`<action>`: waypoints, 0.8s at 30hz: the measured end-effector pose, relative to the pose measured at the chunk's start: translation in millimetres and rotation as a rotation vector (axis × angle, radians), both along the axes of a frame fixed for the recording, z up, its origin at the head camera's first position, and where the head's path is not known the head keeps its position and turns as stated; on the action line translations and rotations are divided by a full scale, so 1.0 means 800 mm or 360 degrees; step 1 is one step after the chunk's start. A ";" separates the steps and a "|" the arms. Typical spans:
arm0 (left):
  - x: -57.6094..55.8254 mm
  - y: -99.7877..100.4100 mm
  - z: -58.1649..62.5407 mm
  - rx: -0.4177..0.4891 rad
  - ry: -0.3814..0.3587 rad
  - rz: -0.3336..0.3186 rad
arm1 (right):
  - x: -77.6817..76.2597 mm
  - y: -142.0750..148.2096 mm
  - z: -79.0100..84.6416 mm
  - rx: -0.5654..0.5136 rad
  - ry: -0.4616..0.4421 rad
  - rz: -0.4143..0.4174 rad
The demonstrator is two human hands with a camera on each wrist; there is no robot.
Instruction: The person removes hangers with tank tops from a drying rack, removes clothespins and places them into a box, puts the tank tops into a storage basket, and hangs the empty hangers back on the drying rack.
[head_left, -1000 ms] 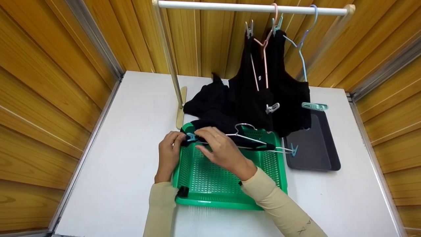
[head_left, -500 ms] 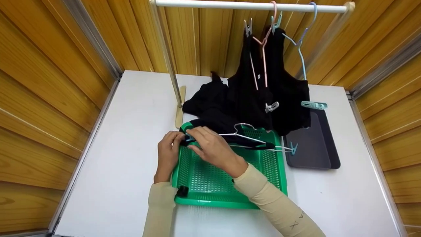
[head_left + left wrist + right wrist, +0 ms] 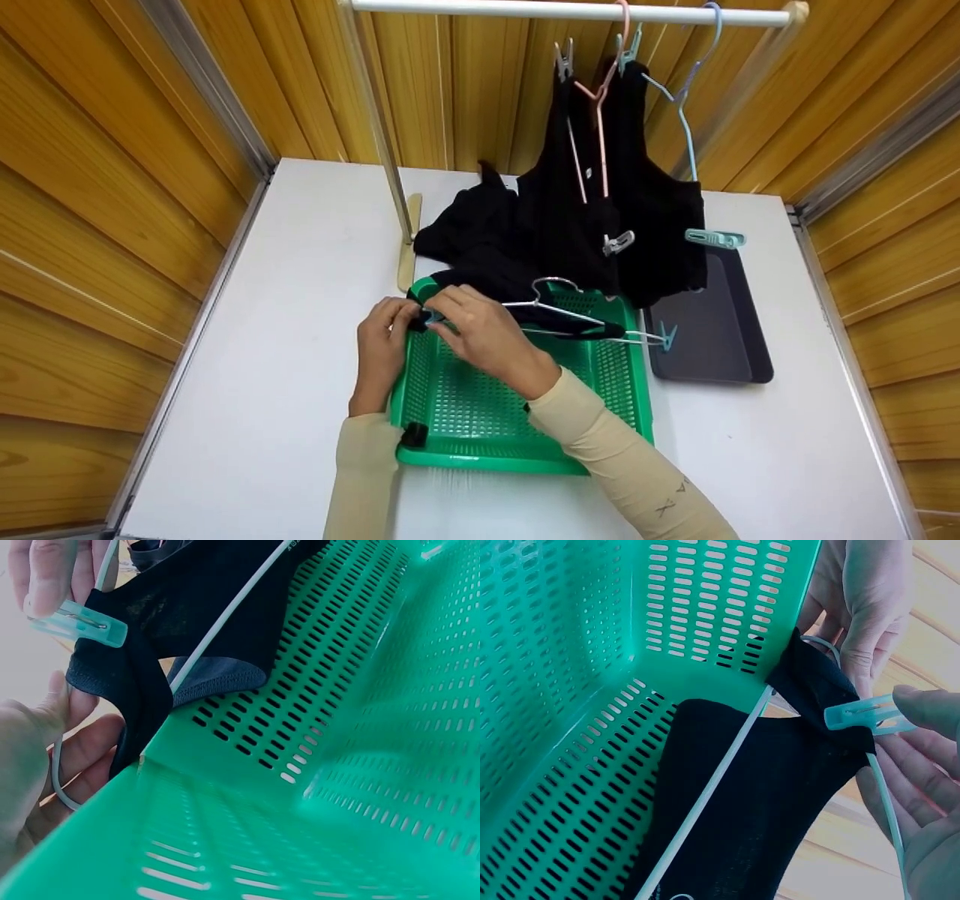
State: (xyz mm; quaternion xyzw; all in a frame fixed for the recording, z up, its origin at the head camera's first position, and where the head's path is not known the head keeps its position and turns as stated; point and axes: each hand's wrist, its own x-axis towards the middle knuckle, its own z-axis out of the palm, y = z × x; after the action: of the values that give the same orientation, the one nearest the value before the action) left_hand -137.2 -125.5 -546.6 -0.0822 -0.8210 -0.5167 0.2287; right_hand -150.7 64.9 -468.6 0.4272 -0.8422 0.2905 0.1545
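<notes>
A black garment [image 3: 742,787] is on a white wire hanger [image 3: 570,313] over the green basket. In the head view my left hand [image 3: 381,352] holds the hanger's left end at the garment's strap, beside the basket's rim. A light blue clothespin [image 3: 851,712] sits across that strap and the wire. My right hand [image 3: 484,330] pinches the clothespin's handle end between thumb and fingers, plainest in the right wrist view. At the hanger's right end hangs another blue clothespin [image 3: 667,337].
The green perforated basket [image 3: 465,459] stands on a white table [image 3: 285,375]. Behind it, a rack with a white rod [image 3: 487,7] carries pink and blue hangers with black clothes [image 3: 652,225] and clothespins. A dark grey tray [image 3: 712,330] lies on the right.
My right hand has moved left and taken the clothespin at the strap between its thumb and fingers. My left hand stays at the hanger's end.
</notes>
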 end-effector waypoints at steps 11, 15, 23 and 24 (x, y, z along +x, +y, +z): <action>-0.001 0.001 0.002 -0.0035 -0.0036 0.0026 | -0.001 0.004 0.001 -0.0303 -0.0162 0.0085; -0.002 0.001 0.001 -0.0027 -0.0037 0.0013 | -0.001 0.007 0.001 -0.0387 -0.0201 0.0092; 0.001 -0.003 0.007 -0.0215 0.0090 0.0008 | 0.000 0.007 0.000 -0.0340 -0.0185 0.0057; 0.003 -0.003 0.008 -0.0242 0.0102 0.0004 | 0.001 0.007 0.001 -0.0336 -0.0195 0.0047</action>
State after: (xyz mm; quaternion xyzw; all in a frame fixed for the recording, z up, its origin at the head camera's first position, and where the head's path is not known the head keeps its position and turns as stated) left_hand -135.0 -127.5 -539.8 -0.1148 -0.8503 -0.4495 0.2487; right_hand -150.3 70.1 -467.9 0.4023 -0.8083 0.4055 0.1426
